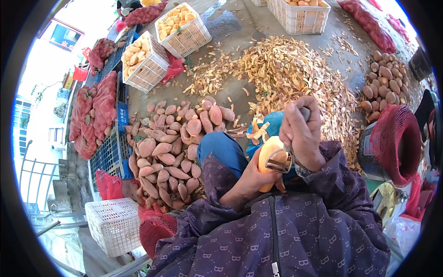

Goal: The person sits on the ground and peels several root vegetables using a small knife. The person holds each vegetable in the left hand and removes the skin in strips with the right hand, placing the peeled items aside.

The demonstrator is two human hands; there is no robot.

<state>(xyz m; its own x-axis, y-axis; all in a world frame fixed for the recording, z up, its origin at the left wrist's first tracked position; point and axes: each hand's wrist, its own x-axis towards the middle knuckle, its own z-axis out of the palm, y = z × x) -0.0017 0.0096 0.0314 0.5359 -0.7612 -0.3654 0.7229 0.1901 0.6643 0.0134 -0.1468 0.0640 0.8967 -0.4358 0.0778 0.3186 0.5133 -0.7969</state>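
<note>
My left hand (254, 175) is wrapped around a sweet potato (268, 154) with pale orange, peeled flesh, held upright close to my jacket. In my right hand (300, 133) is the dark handle of a peeler (279, 162). Its metal head and blade lie across the near side of the sweet potato. Fresh peel strips (258, 131) sit just beyond, over a blue plastic covering (273, 119) by my knees. A large pile of unpeeled sweet potatoes (166, 155) spreads over the ground to my left.
A big heap of peelings (283, 65) covers the floor ahead. White crates (148, 67) hold peeled sweet potatoes. Red mesh sacks (93, 114) lie on blue crates (107, 152) at the left. Round brown tubers (386, 83) and a mesh-draped bucket (372, 149) are at the right.
</note>
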